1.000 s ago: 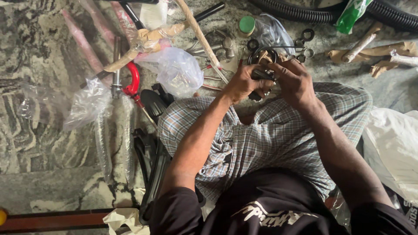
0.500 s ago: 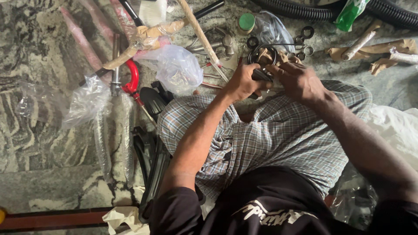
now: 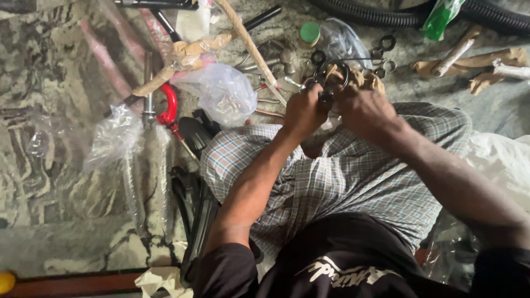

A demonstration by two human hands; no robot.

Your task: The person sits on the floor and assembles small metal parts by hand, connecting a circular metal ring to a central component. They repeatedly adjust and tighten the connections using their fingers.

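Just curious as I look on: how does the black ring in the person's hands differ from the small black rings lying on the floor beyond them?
The black ring is much larger than the small black rings. It is held up between the left hand and the right hand, while the small ones lie loose on the marbled floor. Partly hidden by fingers, it contrasts with the small rings, which show whole. All are dark, round and thin.

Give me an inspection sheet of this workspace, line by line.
Surface: marbled stone floor, littered.
Job's things: black ring with a small part, held over the checked cloth on the lap.
Clutter: clear bags, red handle, green-capped jar, loose rings, paper-wrapped parts, green bottle.
Grippers: left hand and right hand both closed on the ring assembly.
Cables: black corrugated hose along the top.
Surroundings: nothing seen.
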